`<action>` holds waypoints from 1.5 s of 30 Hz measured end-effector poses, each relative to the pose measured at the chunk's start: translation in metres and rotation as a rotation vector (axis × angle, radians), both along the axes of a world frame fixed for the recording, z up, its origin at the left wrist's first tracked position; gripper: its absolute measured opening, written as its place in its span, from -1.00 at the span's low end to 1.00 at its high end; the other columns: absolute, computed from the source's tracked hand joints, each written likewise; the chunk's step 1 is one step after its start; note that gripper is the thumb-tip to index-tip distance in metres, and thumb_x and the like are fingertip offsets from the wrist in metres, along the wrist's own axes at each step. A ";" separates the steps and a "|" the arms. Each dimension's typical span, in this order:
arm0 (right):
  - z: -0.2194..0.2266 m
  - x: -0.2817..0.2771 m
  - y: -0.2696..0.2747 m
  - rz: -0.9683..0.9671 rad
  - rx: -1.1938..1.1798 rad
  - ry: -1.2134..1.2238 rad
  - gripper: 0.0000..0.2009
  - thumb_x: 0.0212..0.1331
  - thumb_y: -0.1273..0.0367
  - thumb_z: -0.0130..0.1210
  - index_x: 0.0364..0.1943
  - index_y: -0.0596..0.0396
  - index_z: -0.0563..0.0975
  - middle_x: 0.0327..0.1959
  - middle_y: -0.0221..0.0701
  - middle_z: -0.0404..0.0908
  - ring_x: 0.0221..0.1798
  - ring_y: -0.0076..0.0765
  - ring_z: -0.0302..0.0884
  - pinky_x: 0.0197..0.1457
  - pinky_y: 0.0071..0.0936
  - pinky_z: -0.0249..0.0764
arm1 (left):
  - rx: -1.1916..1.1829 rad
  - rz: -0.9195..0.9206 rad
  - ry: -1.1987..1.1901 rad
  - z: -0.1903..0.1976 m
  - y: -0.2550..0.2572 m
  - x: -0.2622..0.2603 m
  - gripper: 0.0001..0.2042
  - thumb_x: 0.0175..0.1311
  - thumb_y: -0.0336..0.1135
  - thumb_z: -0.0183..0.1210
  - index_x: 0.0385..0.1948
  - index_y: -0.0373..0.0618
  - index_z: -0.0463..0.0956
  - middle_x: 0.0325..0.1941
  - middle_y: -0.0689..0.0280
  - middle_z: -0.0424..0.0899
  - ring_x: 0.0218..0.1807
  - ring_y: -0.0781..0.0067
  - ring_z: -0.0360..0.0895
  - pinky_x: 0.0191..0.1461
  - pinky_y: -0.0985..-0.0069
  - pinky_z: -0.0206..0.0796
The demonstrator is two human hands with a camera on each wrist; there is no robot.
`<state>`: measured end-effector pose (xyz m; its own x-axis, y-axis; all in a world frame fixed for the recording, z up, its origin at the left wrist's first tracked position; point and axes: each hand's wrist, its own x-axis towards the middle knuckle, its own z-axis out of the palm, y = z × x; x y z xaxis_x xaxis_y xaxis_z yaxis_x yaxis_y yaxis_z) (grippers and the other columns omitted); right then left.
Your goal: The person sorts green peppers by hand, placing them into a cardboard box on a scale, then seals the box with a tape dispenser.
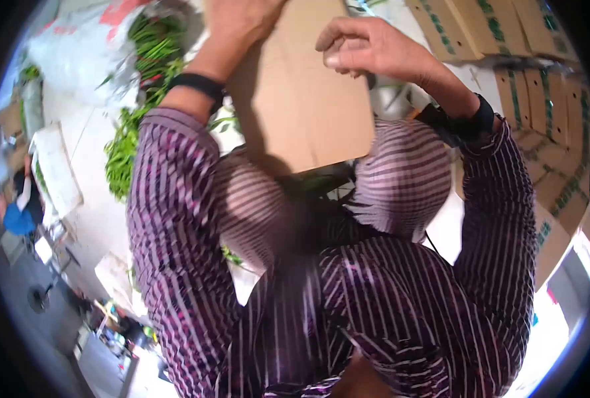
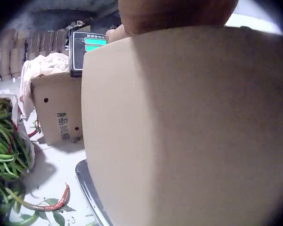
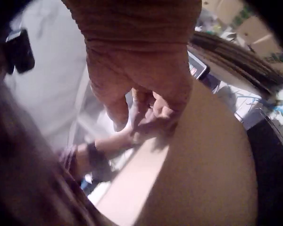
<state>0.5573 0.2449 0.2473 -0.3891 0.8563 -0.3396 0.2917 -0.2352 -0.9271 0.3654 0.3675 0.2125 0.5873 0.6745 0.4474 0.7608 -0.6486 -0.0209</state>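
Observation:
A tall plain cardboard box (image 1: 308, 99) stands between my knees, filling much of the left wrist view. My left hand (image 1: 245, 23) is at its far left end, partly cut off by the head view's upper edge. In the left wrist view, that hand (image 2: 177, 14) lies along the box's upper edge, most fingers hidden. My right hand (image 1: 381, 50) hovers over the box's right side, fingers loosely curled and nothing visible in them. The right wrist view has the right hand (image 3: 137, 70) pointing down, close to the left hand's fingers at the box edge.
A black scale display (image 2: 87, 49) with green screens rises behind the box. Green chili peppers (image 1: 155, 50) lie to the left, with a red chili (image 2: 56, 202) on the floor. Stacked printed cartons (image 1: 540, 99) line the right side. Another carton (image 2: 59, 108) stands beyond.

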 end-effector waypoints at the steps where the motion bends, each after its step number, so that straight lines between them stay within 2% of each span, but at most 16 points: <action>1: -0.003 0.017 -0.001 -0.062 0.057 0.029 -0.71 0.16 0.25 0.20 -0.13 0.14 0.56 -0.38 -0.47 0.61 -0.38 -0.56 0.51 -0.26 -0.57 0.48 | 0.098 -0.019 0.101 -0.003 0.005 -0.002 -0.36 0.27 0.13 0.01 0.20 -0.23 0.27 0.06 0.06 0.42 0.09 0.07 0.32 0.12 0.13 0.11; 4: -0.035 0.102 -0.028 -0.440 0.146 -0.209 -0.68 0.20 0.19 0.14 -0.13 0.16 0.55 -0.36 -0.48 0.56 -0.27 -0.58 0.50 -0.16 -0.59 0.44 | -0.087 0.036 0.055 -0.028 0.024 -0.010 -0.35 0.24 0.23 -0.01 0.28 0.05 0.26 0.26 0.12 0.40 0.29 0.06 0.31 0.23 0.07 0.15; 9: -0.173 0.243 -0.152 -0.164 -0.203 -0.971 -0.34 -0.11 0.04 0.37 0.04 0.17 0.47 -0.14 -0.31 0.58 -0.09 -0.22 0.55 -0.03 -0.37 0.46 | -0.016 0.066 0.056 -0.040 0.031 -0.010 -0.50 0.36 0.14 -0.10 0.25 0.14 0.33 0.23 0.18 0.45 0.27 0.08 0.35 0.25 0.09 0.16; 12: -0.237 0.218 -0.254 -0.054 -0.110 -1.119 -0.27 -0.26 0.04 0.43 -0.01 0.16 0.39 -0.03 -0.16 0.56 0.02 0.07 0.53 0.00 -0.14 0.45 | -0.063 0.041 0.021 -0.028 0.034 -0.007 -0.52 0.37 0.10 -0.08 0.24 0.14 0.34 0.22 0.18 0.45 0.26 0.06 0.35 0.25 0.08 0.17; 15: -0.232 0.166 -0.263 -0.126 -0.364 -0.934 -0.29 -0.26 0.06 0.43 -0.04 0.14 0.34 -0.07 -0.07 0.57 0.00 0.15 0.53 -0.03 -0.08 0.46 | -0.027 0.043 0.028 -0.028 0.032 -0.008 -0.54 0.36 0.07 -0.04 0.21 0.11 0.37 0.18 0.16 0.48 0.22 0.05 0.38 0.22 0.10 0.20; 17: -0.250 0.150 -0.259 -0.300 -0.354 -1.193 -0.36 -0.25 0.14 0.40 -0.09 0.12 0.34 -0.25 -0.09 0.59 -0.12 0.17 0.55 -0.10 -0.04 0.46 | 0.042 0.036 0.020 -0.025 0.031 -0.004 -0.57 0.35 0.03 -0.01 0.16 0.06 0.41 0.08 0.13 0.54 0.14 0.03 0.44 0.15 0.12 0.27; 20: -0.204 0.140 -0.237 -0.361 -0.278 -1.052 -0.41 -0.16 0.11 0.34 -0.10 0.11 0.33 -0.25 -0.07 0.59 -0.15 0.23 0.55 -0.15 0.00 0.47 | -0.002 0.004 -0.009 -0.019 0.026 -0.009 -0.58 0.32 0.01 0.03 0.12 0.04 0.42 0.01 0.14 0.58 0.04 0.02 0.48 0.06 0.11 0.29; 22: -0.145 0.132 -0.201 -0.445 -0.253 -0.945 -0.48 -0.08 0.21 0.33 -0.07 0.11 0.36 -0.21 -0.14 0.61 -0.11 0.00 0.60 -0.08 -0.13 0.49 | 0.041 0.010 -0.061 -0.021 0.024 -0.008 -0.60 0.30 0.00 0.06 0.09 0.04 0.42 0.03 0.17 0.56 0.08 0.07 0.45 0.09 0.09 0.20; 24: -0.089 0.123 -0.162 -0.577 0.030 -0.471 -0.49 -0.07 0.39 0.35 0.01 0.12 0.39 -0.13 -0.28 0.60 -0.04 -0.32 0.57 0.02 -0.33 0.49 | -0.038 0.056 -0.070 -0.020 0.022 -0.006 -0.60 0.29 -0.01 0.06 0.10 0.05 0.42 0.04 0.17 0.55 0.10 0.08 0.42 0.12 0.08 0.16; 25: -0.065 0.114 -0.138 -0.624 0.012 -0.354 -0.45 -0.09 0.45 0.35 0.06 0.12 0.38 -0.11 -0.34 0.58 -0.02 -0.40 0.52 0.06 -0.40 0.46 | 0.040 -0.009 -0.144 -0.023 0.023 -0.003 -0.61 0.22 -0.07 0.13 0.01 -0.03 0.39 -0.15 0.13 0.49 -0.02 0.03 0.39 0.00 0.06 0.16; 26: -0.044 0.101 -0.111 -0.663 0.001 -0.231 -0.40 -0.12 0.51 0.35 0.11 0.11 0.37 -0.08 -0.39 0.55 0.01 -0.48 0.47 0.11 -0.46 0.43 | -0.032 0.088 -0.104 -0.022 0.020 -0.002 -0.59 0.27 -0.04 0.08 0.09 0.00 0.42 0.04 0.15 0.52 0.11 0.06 0.40 0.12 0.09 0.18; 30: 0.019 0.051 -0.041 -0.459 0.230 -0.220 -0.24 -0.16 0.48 0.35 0.24 0.17 0.25 0.06 -0.32 0.52 0.07 -0.42 0.50 0.17 -0.45 0.44 | -0.074 -0.075 -0.356 -0.009 0.016 -0.016 -0.52 0.26 -0.13 0.12 0.16 -0.17 0.35 0.18 -0.02 0.40 0.23 -0.02 0.31 0.31 0.13 0.11; 34: 0.056 0.001 -0.011 -0.317 0.429 -0.366 -0.40 -0.18 0.33 0.40 0.02 0.15 0.39 -0.15 -0.28 0.57 -0.09 -0.36 0.56 0.05 -0.42 0.45 | -0.948 -0.042 -0.932 0.052 -0.024 -0.051 -0.46 0.38 0.04 -0.01 0.19 -0.25 0.32 0.03 0.14 0.55 0.08 0.24 0.49 0.20 0.36 0.27; 36: 0.064 -0.013 -0.005 -0.256 0.448 -0.408 -0.43 -0.18 0.34 0.39 -0.01 0.13 0.39 -0.18 -0.25 0.58 -0.12 -0.30 0.58 0.01 -0.39 0.47 | -1.400 -0.091 -1.160 0.072 -0.035 -0.074 -0.23 0.34 0.35 -0.24 0.17 -0.32 0.31 -0.16 0.30 0.58 -0.16 0.46 0.56 0.02 0.48 0.32; 39: 0.070 -0.031 0.005 -0.164 0.521 -0.472 -0.45 -0.19 0.35 0.38 -0.03 0.12 0.40 -0.21 -0.20 0.59 -0.13 -0.19 0.60 -0.05 -0.35 0.49 | -1.494 -0.058 -1.088 0.091 -0.054 -0.090 -0.18 0.28 0.42 -0.24 0.17 -0.28 0.31 -0.25 0.37 0.56 -0.16 0.54 0.54 -0.04 0.52 0.33; 45: 0.080 -0.049 0.010 -0.082 0.582 -0.567 -0.45 -0.25 0.44 0.34 -0.04 0.10 0.40 -0.21 -0.17 0.59 -0.14 0.04 0.58 -0.08 -0.23 0.49 | -1.515 0.045 -1.021 0.097 -0.063 -0.093 -0.50 0.31 0.24 0.01 -0.32 -0.09 0.55 -0.51 0.51 0.42 -0.44 0.71 0.36 -0.34 0.66 0.23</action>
<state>0.5082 0.2552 0.3274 -0.2206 0.9745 0.0420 0.7560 0.1980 -0.6239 0.2723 0.3046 0.3100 0.4794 0.7988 -0.3635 0.1134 0.3543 0.9282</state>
